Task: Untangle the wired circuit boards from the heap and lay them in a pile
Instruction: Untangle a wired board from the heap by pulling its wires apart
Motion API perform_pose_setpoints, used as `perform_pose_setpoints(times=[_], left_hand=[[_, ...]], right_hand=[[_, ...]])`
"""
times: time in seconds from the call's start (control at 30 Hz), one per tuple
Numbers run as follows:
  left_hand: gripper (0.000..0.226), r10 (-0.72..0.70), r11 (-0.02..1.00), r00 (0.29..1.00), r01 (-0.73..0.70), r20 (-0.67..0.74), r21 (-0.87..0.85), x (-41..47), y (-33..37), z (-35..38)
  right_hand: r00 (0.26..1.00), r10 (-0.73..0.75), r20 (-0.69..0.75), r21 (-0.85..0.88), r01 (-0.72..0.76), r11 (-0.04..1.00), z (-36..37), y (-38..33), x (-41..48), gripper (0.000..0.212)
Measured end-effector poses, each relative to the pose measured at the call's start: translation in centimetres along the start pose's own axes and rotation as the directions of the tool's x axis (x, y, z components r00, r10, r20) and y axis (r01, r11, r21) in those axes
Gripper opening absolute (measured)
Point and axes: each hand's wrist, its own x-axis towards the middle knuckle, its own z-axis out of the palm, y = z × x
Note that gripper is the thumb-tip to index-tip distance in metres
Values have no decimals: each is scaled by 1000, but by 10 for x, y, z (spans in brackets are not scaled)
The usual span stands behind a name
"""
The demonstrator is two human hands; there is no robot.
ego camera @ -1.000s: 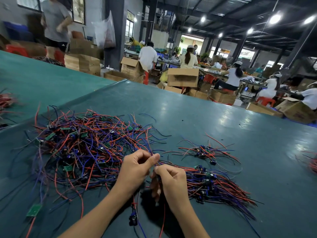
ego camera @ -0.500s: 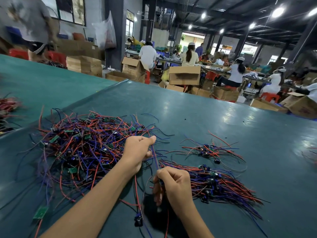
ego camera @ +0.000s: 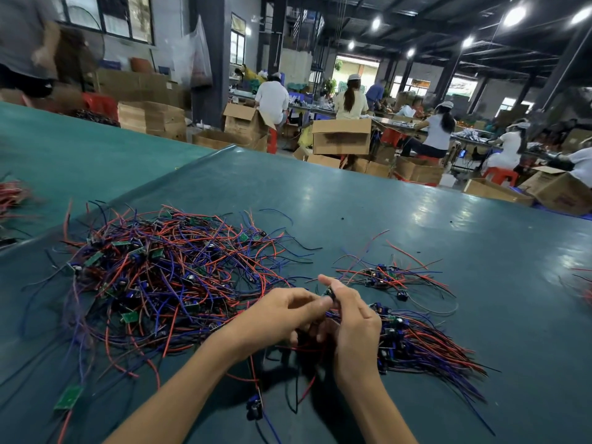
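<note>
Untangling: left hand (ego camera: 282, 315) & right hand (ego camera: 357, 325) pinch one wired circuit board (ego camera: 330, 293); next prob. lay it on pile (ego camera: 419, 344) at 3 o'clock.

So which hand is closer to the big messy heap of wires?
Left. The left hand is at the right edge of the heap; the right hand is farther right, beside the sorted pile.

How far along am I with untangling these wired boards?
Done: a combed pile on the right, a smaller cluster beyond it. In hand: left hand and right hand pinch one wired board. Left: the tangled heap, larger than the pile, so probably most work is ahead.
</note>
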Motion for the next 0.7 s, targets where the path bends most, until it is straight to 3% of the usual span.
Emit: perform_pose_setpoints(times=[0.13, 0.23, 0.43, 0.6, 0.7], left_hand=[[23, 99, 994, 995, -100, -34, -37, -8, -3, 1], [28, 145, 987, 987, -149, -66, -63, -8, -2, 0], [32, 96, 948, 994, -106, -49, -300, -2, -7, -6], [37, -39, 755, 971, -127, -237, -643, 1, -15, -1], [38, -22, 668, 976, -147, -216, -730, -1, -20, -2]], right_hand=[[999, 8, 35, -13, -7, 1000, 1, -2, -1, 30], [995, 22, 93, -8, -22, 1000, 2, -2, -2, 31], [987, 10, 158, -45, -3, 999, 1, 7, -1, 21], [989, -49, 139, -72, 59, 996, 4, 9, -8, 20], [984, -39, 175, -102, 58, 993, 6, 14, -10, 26]])
